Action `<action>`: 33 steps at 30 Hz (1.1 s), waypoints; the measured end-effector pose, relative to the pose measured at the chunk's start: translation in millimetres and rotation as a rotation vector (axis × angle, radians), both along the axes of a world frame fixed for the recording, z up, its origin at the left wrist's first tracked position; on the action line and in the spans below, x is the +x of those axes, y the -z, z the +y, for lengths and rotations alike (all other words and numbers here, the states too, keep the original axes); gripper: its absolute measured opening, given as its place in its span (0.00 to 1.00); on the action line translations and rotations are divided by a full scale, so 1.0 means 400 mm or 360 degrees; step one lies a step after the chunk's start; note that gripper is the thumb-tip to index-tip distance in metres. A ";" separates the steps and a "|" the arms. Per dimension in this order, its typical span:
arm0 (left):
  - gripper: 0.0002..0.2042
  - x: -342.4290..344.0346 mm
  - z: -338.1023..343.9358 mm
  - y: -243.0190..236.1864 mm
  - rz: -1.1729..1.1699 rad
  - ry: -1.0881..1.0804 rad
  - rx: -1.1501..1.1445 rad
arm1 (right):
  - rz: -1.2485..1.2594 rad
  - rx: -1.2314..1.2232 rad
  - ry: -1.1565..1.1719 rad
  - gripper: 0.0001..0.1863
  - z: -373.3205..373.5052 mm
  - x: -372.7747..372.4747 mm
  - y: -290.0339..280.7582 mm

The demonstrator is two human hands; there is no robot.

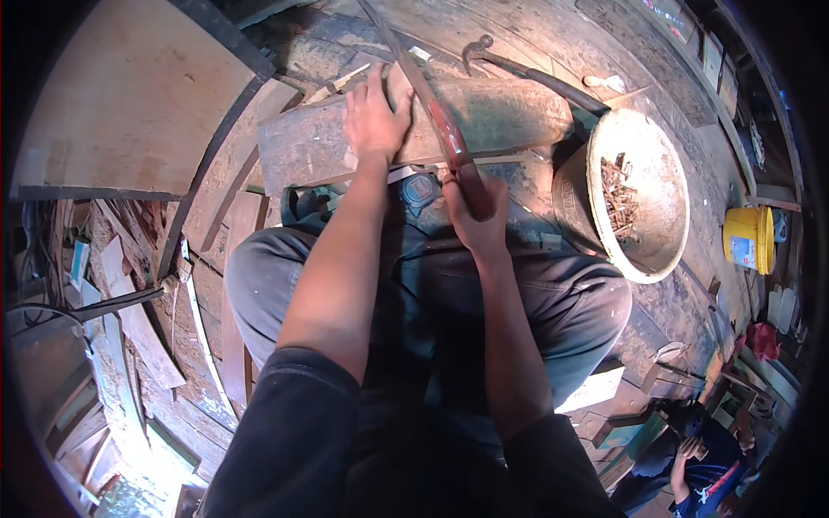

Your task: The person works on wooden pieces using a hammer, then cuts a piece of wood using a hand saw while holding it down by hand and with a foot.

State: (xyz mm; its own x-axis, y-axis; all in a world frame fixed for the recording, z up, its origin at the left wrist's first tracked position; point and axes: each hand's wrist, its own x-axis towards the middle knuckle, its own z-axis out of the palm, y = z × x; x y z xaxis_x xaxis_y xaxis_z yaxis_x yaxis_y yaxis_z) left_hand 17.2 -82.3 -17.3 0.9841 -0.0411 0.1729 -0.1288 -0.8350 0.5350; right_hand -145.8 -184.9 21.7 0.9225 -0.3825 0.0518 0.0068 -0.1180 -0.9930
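A: Entry one, your left hand (376, 121). Pose?
B: Palm down on the wooden board (509, 112), back of your hand upward, fingers spread and reaching to its far edge, thumb angled out just beside the saw (447, 134). Your left forearm (341, 268) runs long and nearly straight from the near side of the board.

A: Entry two, your right hand (477, 210). Gripping anything?
B: Yes: your fingers are wrapped round the saw's red-brown handle, at the board's near edge. Your right forearm (509, 345) rises from the near side and leans slightly inward. Your two hands are apart, the left one farther out over the board.

A: Entry three, the saw itself?
B: Slanted across the board; handle toward you, narrow dark blade past the far edge. Whether the teeth touch the wood, I cannot tell.

A: Surroundings, by the board?
B: Hammer (544, 79), claw head beyond the far edge, dark handle slanting to the right end. Large pale-rimmed bucket (574, 203), just beside the right end, tilted in view, with thin brown pieces (618, 197) inside. Yellow bucket (762, 240), well apart to the right. Your knees (579, 302), on the near side. Another person (708, 457), well apart, to the right and nearer than the board.
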 end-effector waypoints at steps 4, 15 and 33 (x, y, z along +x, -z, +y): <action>0.34 0.000 -0.003 0.004 0.0004 0.0017 0.0060 | -0.0028 -0.0098 -0.0043 0.05 -0.013 -0.003 0.007; 0.38 -0.004 -0.006 -0.021 0.0113 0.0005 -0.0164 | -0.0108 -0.0109 -0.0072 0.08 -0.038 -0.013 -0.017; 0.35 0.005 0.024 -0.014 0.0084 0.0077 -0.0133 | 0.0151 -0.0286 -0.0028 0.05 0.013 -0.363 -0.116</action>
